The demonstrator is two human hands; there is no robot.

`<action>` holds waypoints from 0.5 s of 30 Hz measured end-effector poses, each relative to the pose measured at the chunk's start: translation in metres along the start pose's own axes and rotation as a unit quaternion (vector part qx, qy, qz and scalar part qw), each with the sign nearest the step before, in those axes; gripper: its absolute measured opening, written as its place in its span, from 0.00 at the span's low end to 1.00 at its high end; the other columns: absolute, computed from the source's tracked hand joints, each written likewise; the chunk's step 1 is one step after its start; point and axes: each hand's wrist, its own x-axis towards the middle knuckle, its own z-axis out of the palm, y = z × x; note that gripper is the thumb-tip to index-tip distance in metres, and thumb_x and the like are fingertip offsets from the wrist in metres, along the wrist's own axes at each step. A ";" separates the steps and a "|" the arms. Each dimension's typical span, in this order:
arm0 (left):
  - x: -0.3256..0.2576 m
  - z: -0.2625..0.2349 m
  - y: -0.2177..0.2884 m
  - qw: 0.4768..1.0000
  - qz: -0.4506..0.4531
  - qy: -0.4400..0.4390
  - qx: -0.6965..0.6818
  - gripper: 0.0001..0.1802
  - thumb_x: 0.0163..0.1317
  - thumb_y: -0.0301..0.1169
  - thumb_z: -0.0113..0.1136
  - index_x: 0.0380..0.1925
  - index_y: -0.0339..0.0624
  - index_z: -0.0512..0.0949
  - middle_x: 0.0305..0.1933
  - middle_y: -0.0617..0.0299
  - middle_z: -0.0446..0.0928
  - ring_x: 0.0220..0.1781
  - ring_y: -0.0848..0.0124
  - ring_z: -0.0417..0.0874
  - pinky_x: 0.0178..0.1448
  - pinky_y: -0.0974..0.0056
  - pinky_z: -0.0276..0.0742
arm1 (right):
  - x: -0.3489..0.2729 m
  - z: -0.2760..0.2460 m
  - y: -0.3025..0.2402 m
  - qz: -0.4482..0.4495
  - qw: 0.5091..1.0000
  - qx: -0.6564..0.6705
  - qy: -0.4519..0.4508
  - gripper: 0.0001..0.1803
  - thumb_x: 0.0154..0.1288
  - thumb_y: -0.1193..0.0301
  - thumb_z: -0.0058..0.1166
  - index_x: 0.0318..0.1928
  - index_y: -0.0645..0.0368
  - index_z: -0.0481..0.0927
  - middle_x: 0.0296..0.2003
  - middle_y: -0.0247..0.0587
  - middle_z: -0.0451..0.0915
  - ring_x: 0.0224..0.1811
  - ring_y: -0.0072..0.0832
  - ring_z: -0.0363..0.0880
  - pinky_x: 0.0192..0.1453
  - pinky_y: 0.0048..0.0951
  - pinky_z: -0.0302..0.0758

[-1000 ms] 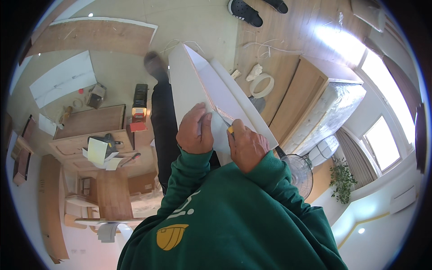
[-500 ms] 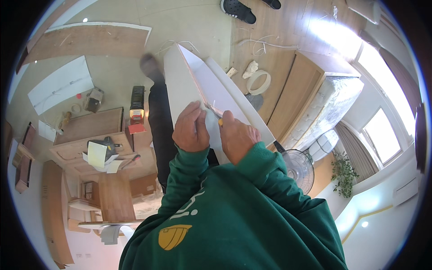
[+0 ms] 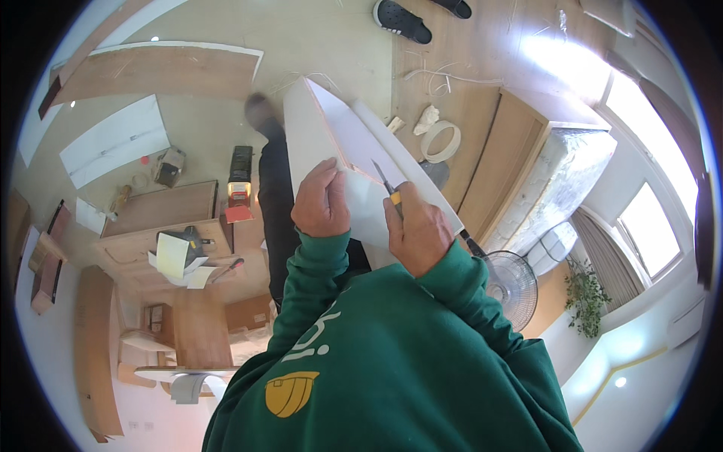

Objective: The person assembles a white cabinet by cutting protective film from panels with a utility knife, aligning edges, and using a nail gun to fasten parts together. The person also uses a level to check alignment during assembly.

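- Two bare hands are at work on a white board (image 3: 301, 139), which lies slanted in front of the person, its narrow end pointing away and a trousered leg (image 3: 276, 203) beside its left side.
- The left hand (image 3: 321, 200) is closed, thumb and fingers pinching the board at its brown edge (image 3: 324, 124); whether a thin strip is also caught between them cannot be told.
- The right hand (image 3: 419, 230) grasps a knife (image 3: 395, 196) by its yellow and black handle, the bare blade pointing away over the board's inner face; contact with the edge cannot be made out.
- The edge work looks partway along: brown shows from the narrow end down to the left fingertips and on toward the knife.
- What seems left is the stretch near the hands; how cleanly the far part is finished is too small to judge.
- Beyond the board, a white roll (image 3: 428, 147) and loose strips (image 3: 452, 77) lie on the floor.
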 end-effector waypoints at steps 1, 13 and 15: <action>-0.001 -0.004 0.001 1.000 -0.014 -0.020 -0.002 0.11 0.59 0.22 0.61 0.42 0.35 0.78 0.45 0.50 0.82 0.45 0.56 0.84 0.50 0.62 0.80 | 0.003 0.001 0.002 -0.009 1.000 0.019 0.001 0.11 0.69 0.66 0.49 0.38 0.62 0.67 0.25 0.58 0.79 0.29 0.56 0.79 0.34 0.53 0.73; 0.044 -0.008 0.023 0.825 0.305 -0.394 0.265 0.12 0.53 0.33 0.65 0.40 0.52 0.82 0.49 0.66 0.78 0.65 0.55 0.69 0.69 0.39 0.59 | -0.029 0.006 0.115 0.166 0.962 0.210 0.058 0.13 0.68 0.66 0.50 0.47 0.61 0.71 0.30 0.60 0.77 0.33 0.58 0.77 0.36 0.48 0.72; 0.047 -0.007 0.015 0.842 0.321 -0.389 0.191 0.12 0.49 0.29 0.67 0.37 0.49 0.83 0.46 0.68 0.78 0.61 0.56 0.72 0.68 0.43 0.61 | -0.035 0.002 0.114 0.145 0.967 0.202 0.054 0.13 0.68 0.66 0.50 0.47 0.61 0.71 0.30 0.60 0.77 0.33 0.58 0.77 0.36 0.48 0.72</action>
